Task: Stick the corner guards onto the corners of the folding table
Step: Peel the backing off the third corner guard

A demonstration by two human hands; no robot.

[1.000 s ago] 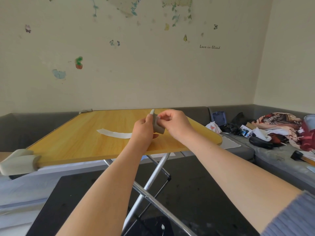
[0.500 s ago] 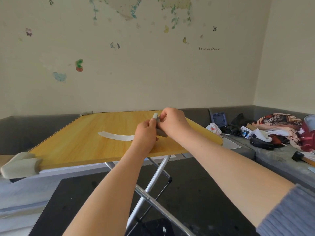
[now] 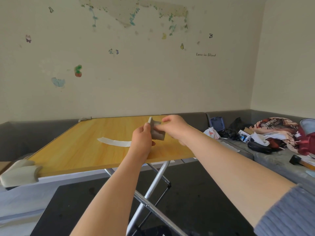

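Note:
A folding table (image 3: 81, 150) with a yellow wood-look top stands before me on metal legs (image 3: 153, 183). One grey corner guard (image 3: 18, 172) sits on its near left corner and another (image 3: 84, 118) on the far left corner. Above the tabletop my left hand (image 3: 142, 135) grips a loose grey corner guard (image 3: 157, 132). The fingertips of my right hand (image 3: 175, 127) pinch that guard's top edge. A peeled white backing strip (image 3: 114, 142) lies flat on the tabletop, left of my hands.
A grey bench (image 3: 272, 160) runs along the wall and down the right side, piled with clothes, a red bag (image 3: 306, 142), a white plastic bag (image 3: 211, 132) and small boxes. A hammer (image 3: 296, 160) lies on it at the right. Dark floor shows below the table.
My hands drew closer over the guard, then parted a little. The guard now shows more between them, turned with its inner face toward me. The camera view tilted slightly.

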